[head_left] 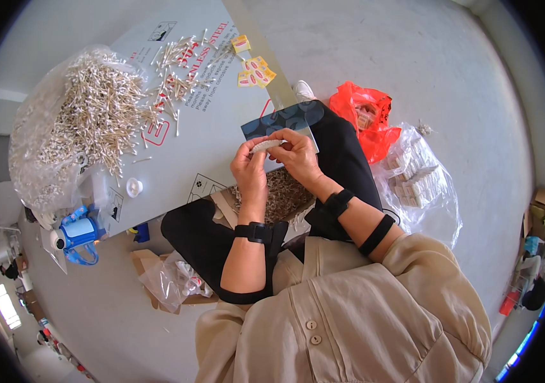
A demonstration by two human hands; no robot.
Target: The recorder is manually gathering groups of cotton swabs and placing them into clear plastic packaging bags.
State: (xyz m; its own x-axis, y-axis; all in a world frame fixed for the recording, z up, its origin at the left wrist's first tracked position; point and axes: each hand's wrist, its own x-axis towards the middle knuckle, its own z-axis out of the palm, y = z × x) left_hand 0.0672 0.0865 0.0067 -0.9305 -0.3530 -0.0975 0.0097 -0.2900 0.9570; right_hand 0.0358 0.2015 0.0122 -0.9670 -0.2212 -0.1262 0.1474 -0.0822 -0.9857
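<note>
While both hands grip a small swab bundle [266,145] above the lap, left hand [249,167] and right hand [297,153] fingers pinched on it, the bundling step seems underway; next likely needs squaring its ends.

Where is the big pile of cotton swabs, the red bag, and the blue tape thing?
Cotton swab pile [90,105], head view, middle of the heap.
Red plastic bag [374,137], head view, its crumpled right side.
Blue tape dispenser [80,233], head view, on its roll.
</note>
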